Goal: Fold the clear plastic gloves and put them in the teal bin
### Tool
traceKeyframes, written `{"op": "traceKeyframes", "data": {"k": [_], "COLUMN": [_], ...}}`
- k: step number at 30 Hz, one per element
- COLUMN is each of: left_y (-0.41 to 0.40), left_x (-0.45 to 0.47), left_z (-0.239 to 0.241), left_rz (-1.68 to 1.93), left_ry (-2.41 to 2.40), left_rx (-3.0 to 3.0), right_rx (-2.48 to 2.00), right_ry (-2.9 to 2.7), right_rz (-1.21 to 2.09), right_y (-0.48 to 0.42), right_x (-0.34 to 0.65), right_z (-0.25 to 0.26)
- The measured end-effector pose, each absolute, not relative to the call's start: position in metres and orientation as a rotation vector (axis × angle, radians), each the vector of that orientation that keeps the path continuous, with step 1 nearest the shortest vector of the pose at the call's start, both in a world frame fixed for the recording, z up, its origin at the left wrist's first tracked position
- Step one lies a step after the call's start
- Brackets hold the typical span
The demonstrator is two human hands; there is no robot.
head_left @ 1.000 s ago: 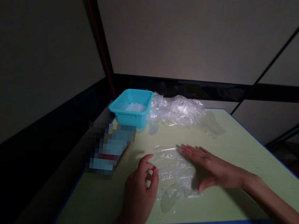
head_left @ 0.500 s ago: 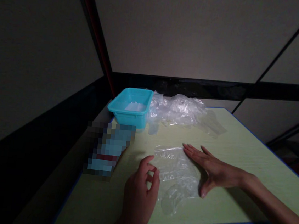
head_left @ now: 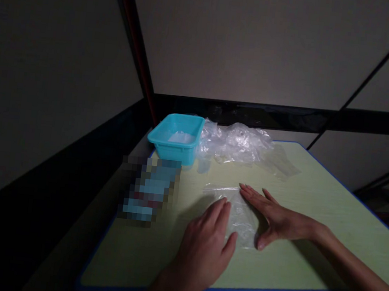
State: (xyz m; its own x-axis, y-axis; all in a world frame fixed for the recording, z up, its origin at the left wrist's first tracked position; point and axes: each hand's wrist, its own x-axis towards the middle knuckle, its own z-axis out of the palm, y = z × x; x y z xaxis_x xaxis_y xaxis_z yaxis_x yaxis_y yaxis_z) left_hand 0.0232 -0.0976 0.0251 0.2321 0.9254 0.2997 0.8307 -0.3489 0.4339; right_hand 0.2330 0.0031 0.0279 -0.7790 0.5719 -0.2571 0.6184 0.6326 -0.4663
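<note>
A clear plastic bag (head_left: 238,219) lies on the table in front of me, its film wrinkled and shiny. My right hand (head_left: 275,219) rests along the bag's right edge, fingers stretched and thumb spread away. My left hand (head_left: 207,239) is over the bag's left part, palm down, with its fingers extended and the thumb apart. It hides much of that side of the bag. Neither hand grips anything.
At the table's far left stands a turquoise plastic basin (head_left: 175,150) with something whitish inside. A heap of crumpled clear plastic bags (head_left: 239,143) lies beside it. A blurred-out bluish object (head_left: 153,190) is on the left side. The table (head_left: 319,214) has a blue edge; walls stand behind and left.
My left hand has moved right and forward onto the bag, its curled fingers now straightened. The bag's crumpled near part no longer sticks out toward me. My right hand stays nearly in place.
</note>
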Motion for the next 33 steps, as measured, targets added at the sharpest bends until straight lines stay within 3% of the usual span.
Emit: {"op": "traceKeyframes", "data": {"k": [9, 33], "left_y": [-0.061, -0.069], "left_x": [0.031, 0.001], "left_z": [0.020, 0.015], "left_rz": [0.381, 0.278], "left_ry": [1.456, 1.620], "left_rx": [2.690, 2.555], "right_rx": [0.871, 0.855], "right_ry": [2.903, 2.981], "right_rz": [-0.566, -0.428], "right_y": [-0.001, 0.000], "right_x": [0.229, 0.231], "right_z": [0.021, 0.007]}}
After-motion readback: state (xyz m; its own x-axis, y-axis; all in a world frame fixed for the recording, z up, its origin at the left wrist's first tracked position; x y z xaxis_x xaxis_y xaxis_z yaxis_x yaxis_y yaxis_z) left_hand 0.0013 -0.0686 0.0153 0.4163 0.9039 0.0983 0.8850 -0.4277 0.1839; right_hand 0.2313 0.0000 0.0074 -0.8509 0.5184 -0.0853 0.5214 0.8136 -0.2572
